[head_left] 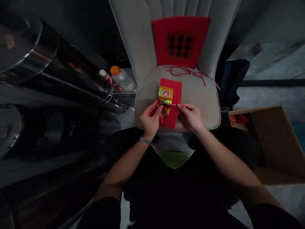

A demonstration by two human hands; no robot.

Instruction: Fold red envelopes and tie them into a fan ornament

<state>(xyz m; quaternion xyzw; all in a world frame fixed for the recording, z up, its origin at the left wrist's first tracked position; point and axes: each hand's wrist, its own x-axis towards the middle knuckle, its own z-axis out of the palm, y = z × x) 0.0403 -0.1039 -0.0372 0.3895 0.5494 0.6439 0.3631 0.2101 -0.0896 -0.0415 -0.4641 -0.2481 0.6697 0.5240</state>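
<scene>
A red paper packet [176, 90] with a shiny gold, green and purple patterned panel lies on the chair seat [209, 106]. Across it runs a thin pink-red cord [169, 104], with a knot or loop at the packet's left side. My left hand [150, 120] pinches the cord by that knot, its fingertips at the packet's left part. At the packet's right edge, my right hand [192, 117] grips the cord's other end between thumb and finger. The cord looks stretched straight between both hands.
Against the backrest leans a larger red sheet [160, 41] with dark diamond patterns. Loose cords [187, 73] lie before it. Left of the chair stand an orange-capped bottle [125, 81] and a white-capped bottle [110, 80]. An open cardboard box [274, 136] sits right; a green bin [175, 159] below.
</scene>
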